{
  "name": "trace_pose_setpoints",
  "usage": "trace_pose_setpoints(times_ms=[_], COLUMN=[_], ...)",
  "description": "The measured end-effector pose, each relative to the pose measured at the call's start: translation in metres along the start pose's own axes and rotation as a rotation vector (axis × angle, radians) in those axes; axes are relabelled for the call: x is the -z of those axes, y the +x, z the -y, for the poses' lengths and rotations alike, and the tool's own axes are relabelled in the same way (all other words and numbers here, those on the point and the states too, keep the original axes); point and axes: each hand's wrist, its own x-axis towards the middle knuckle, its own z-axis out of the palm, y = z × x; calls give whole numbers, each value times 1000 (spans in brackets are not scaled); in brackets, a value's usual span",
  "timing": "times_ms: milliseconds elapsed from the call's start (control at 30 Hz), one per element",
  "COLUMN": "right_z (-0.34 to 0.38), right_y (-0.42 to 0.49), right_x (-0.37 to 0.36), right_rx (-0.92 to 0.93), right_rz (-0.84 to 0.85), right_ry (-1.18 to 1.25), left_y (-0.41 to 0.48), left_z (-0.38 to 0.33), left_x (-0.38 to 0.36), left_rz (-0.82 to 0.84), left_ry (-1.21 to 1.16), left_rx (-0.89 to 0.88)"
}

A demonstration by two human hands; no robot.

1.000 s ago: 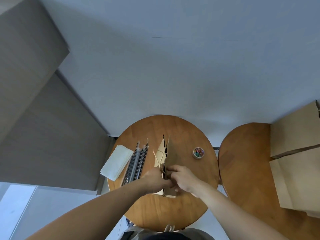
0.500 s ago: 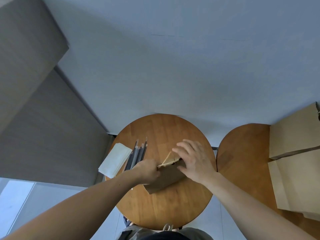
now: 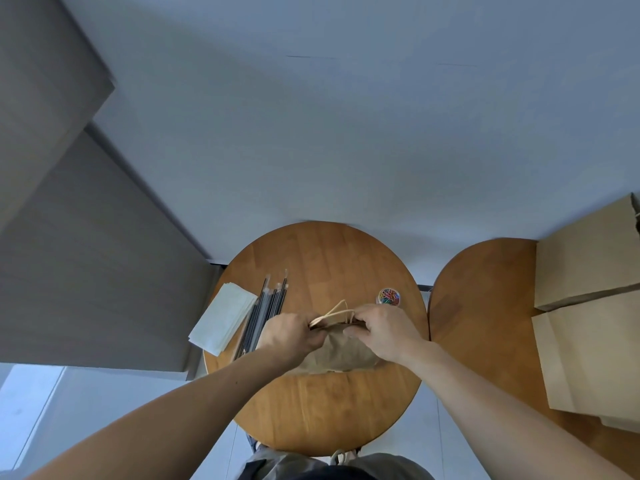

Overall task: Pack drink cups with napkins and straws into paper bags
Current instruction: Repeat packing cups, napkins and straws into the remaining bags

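A tub of coloured paper clips (image 3: pixel 390 296) sits on the round table (image 3: pixel 332 410), a second table (image 3: pixel 485 306) alongside

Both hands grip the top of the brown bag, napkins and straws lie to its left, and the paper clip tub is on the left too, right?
Not quite: the head view shows the paper clip tub right of the paper bag, just beyond the right hand. The rest holds: it and the left hand grip the bag's top, napkins and straws lie to its left.
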Motion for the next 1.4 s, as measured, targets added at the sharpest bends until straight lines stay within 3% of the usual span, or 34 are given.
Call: trace_pose_setpoints(times_ms=[100, 200, 300, 400, 500, 600, 767, 1000, 1400], right_z=[-6, -18, -45, -89, -130, -155, -172, -185, -186], right_y=[4, 8, 15, 28, 46, 64, 89, 102, 101], right_x=[2, 6, 10, 5, -8, -23, -47, -62, -57], right_rx=[-38, -107, -193, -357, -483, -484, -419, -398, -343], right_rz=[51, 117, -34, -162, -62, -9, 132, 191, 69], right_ry=[102, 355, 461, 265, 6, -108, -191, -355, -284], left_y=[6, 14, 24, 34, 39, 45, 55, 57, 49], left_z=[3, 8, 15, 18, 18, 21, 23, 27, 22], left_x=[3, 5, 4, 2, 0, -5, -12, -15, -14], left_rz=[55, 94, 90, 57, 56, 78, 76, 59, 64], left_ry=[-67, -96, -139, -218, -274, -317, -323, -359, -372], left_rx=[-13, -2, 4, 31, 29, 33, 39, 67, 135])
